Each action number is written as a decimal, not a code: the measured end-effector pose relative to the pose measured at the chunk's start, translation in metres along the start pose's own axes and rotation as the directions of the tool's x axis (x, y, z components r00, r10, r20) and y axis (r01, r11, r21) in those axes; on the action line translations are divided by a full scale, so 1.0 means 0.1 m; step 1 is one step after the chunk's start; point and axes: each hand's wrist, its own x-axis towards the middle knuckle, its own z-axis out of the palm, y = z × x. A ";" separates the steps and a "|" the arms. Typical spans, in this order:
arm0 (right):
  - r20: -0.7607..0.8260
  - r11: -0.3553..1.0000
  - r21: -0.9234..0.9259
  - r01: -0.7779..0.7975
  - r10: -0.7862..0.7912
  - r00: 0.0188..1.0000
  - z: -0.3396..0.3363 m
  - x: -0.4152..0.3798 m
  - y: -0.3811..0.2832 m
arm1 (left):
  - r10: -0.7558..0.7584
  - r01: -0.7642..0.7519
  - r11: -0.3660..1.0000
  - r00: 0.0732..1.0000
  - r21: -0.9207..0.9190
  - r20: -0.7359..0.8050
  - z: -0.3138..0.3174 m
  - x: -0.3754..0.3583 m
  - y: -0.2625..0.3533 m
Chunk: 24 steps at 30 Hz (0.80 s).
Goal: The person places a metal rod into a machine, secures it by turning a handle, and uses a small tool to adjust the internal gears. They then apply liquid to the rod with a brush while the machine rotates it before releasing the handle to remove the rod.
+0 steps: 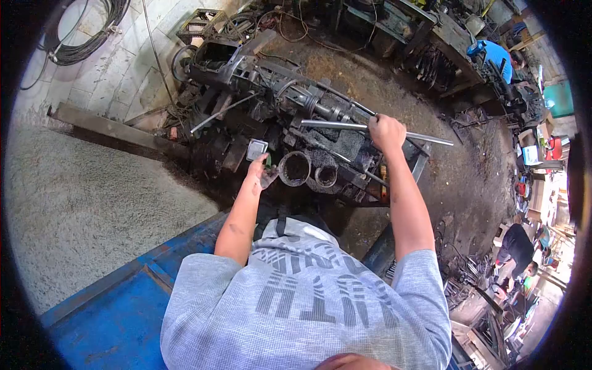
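My right hand [387, 131] is wrapped round a long, shiny metal rod [336, 125], which lies roughly level across the view above a dark, greasy machine [308, 106]. My left hand [262, 173] holds a small, pale, flat rectangular object [256, 149] near the machine's front; its exact kind does not show. Just right of that hand stands a round bowl [295, 168] with dark material in it. A smaller round container [325, 176], also dark inside, sits beside the bowl.
A thin metal lever [223, 113] sticks out at the machine's left. Blue sheet metal [117, 311] lies at lower left, near a concrete ledge [92, 209]. Coiled cable [80, 55] hangs on the wall. Two other people, one in a blue shirt [495, 57], one in dark clothing [517, 246], are at right.
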 end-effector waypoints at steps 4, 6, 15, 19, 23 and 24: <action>0.035 1.000 0.004 -0.012 0.012 0.999 -0.04 -0.03 0.04 | 0.106 -0.106 0.994 0.993 0.000 -0.047 0.01 -0.07 -0.17; 0.028 1.000 0.001 0.002 -0.003 1.000 -0.01 -0.01 0.05 | 0.134 -0.131 0.990 0.989 0.044 -0.068 0.06 -0.12 -0.22; 0.029 0.999 -0.038 0.009 -0.008 1.000 0.00 -0.02 0.07 | 0.213 -0.190 0.959 0.972 0.212 -0.096 0.04 -0.16 -0.36; 0.003 0.999 -0.028 0.024 -0.024 1.000 0.02 -0.02 0.08 | 0.247 -0.227 0.955 0.964 0.190 -0.094 0.09 -0.21 -0.38; 0.031 0.999 -0.044 0.016 -0.015 0.999 -0.01 -0.01 0.07 | 0.268 -0.251 0.954 0.959 0.166 -0.095 0.19 -0.34 -0.38; 0.043 0.998 -0.056 0.007 -0.005 0.999 -0.01 -0.02 0.06 | 0.264 -0.247 0.955 0.960 0.161 -0.095 0.19 -0.37 -0.40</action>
